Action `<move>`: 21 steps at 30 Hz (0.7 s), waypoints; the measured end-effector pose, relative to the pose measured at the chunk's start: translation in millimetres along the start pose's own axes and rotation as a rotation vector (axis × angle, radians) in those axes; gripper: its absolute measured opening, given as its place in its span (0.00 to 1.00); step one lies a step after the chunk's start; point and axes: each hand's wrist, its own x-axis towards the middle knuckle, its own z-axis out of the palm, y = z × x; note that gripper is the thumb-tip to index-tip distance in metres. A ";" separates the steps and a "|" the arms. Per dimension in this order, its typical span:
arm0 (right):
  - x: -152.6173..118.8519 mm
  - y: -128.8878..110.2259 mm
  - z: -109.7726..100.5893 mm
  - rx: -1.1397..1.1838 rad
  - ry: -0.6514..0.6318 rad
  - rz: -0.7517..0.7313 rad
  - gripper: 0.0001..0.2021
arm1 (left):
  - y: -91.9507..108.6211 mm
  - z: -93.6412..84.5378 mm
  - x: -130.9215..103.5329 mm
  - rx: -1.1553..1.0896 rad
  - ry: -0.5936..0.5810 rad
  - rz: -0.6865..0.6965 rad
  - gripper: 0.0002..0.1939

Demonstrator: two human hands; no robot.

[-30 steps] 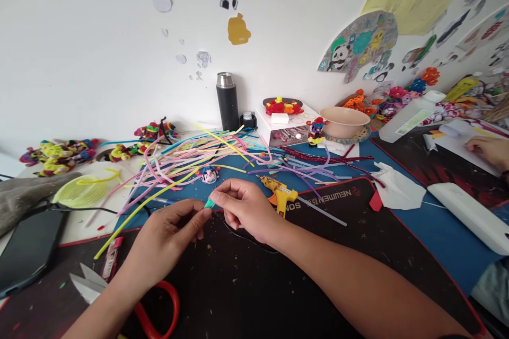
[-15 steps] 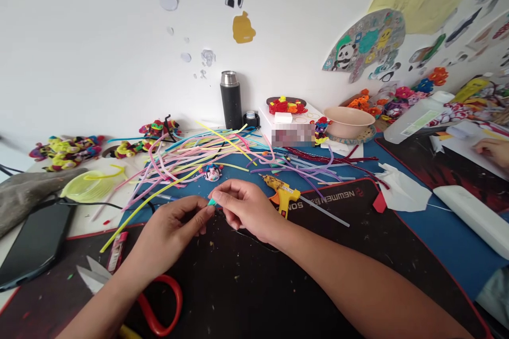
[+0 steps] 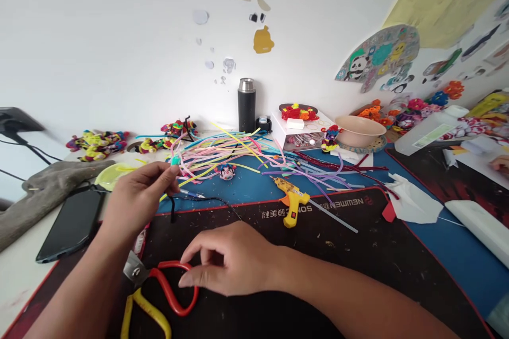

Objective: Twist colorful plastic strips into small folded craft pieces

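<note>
My left hand (image 3: 145,190) pinches a small teal piece (image 3: 175,160) between thumb and index finger. A short black strip (image 3: 172,209) hangs just below those fingers; whether it joins the teal piece I cannot tell. My right hand (image 3: 230,262) is over the dark mat, thumb and index finger apart, with nothing between them. Its fingertips are at the red handle loop of the scissors (image 3: 169,288), touching it or just above. The scissors' other loop is yellow, and my left forearm partly hides their blades.
Pastel pipe cleaners (image 3: 214,153) lie heaped behind my hands, beside a small doll head (image 3: 226,171). A yellow glue gun (image 3: 293,201) rests on the mat. A phone (image 3: 69,225) is at left, a black flask (image 3: 247,106) by the wall. Another person's hand (image 3: 501,163) shows at far right.
My hands have parted. The left carried the teal piece left and up; the right let go of it and came down to the scissors. The view has shifted left.
</note>
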 end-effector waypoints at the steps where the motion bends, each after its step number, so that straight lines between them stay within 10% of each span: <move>1: 1.7 -1.0 7.9 -0.079 -0.025 -0.025 0.21 | 0.5 0.5 0.1 0.007 0.000 -0.003 0.17; 12: 20.4 -18.3 70.7 -0.895 -0.235 -0.202 0.31 | -16.6 -5.9 2.2 -0.062 0.009 0.026 0.18; 21: 27.7 -33.5 67.9 -0.839 -0.302 -0.046 0.16 | -22.9 -10.6 4.1 -0.099 0.049 0.054 0.15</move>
